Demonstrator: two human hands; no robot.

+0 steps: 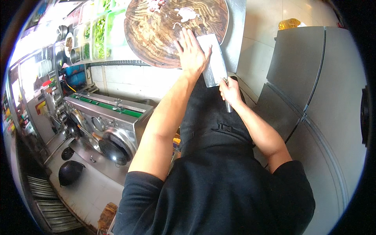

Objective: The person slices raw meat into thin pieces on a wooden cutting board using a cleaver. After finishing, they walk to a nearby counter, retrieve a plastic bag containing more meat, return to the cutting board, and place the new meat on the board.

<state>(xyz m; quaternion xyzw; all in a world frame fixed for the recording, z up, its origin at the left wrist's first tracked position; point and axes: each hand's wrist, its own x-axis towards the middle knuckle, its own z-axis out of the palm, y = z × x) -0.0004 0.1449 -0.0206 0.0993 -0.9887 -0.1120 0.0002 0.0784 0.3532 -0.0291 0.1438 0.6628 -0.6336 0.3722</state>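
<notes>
My right hand [230, 91] grips the handle of a Chinese cleaver [213, 60]. Its broad blade reaches over the near right edge of a round wooden chopping block [158, 38]. Fingers extended, my left hand [194, 55] lies over the block's near edge, just left of the blade. Its thumb overlaps the blade's face; whether it presses on the steel I cannot tell. Pale slices of what looks like raw meat [186, 14] lie on the block beyond my left fingertips. Farther back sits a small heap of pinkish-red meat pieces [155, 4].
Clear containers of chopped green vegetables [100, 35] stand left of the block. Below them is a stainless-steel wok range [108, 108] with several woks [114, 151]. A grey refrigerator [296, 58] rises at right, with a jug of yellow oil [289, 24] on top.
</notes>
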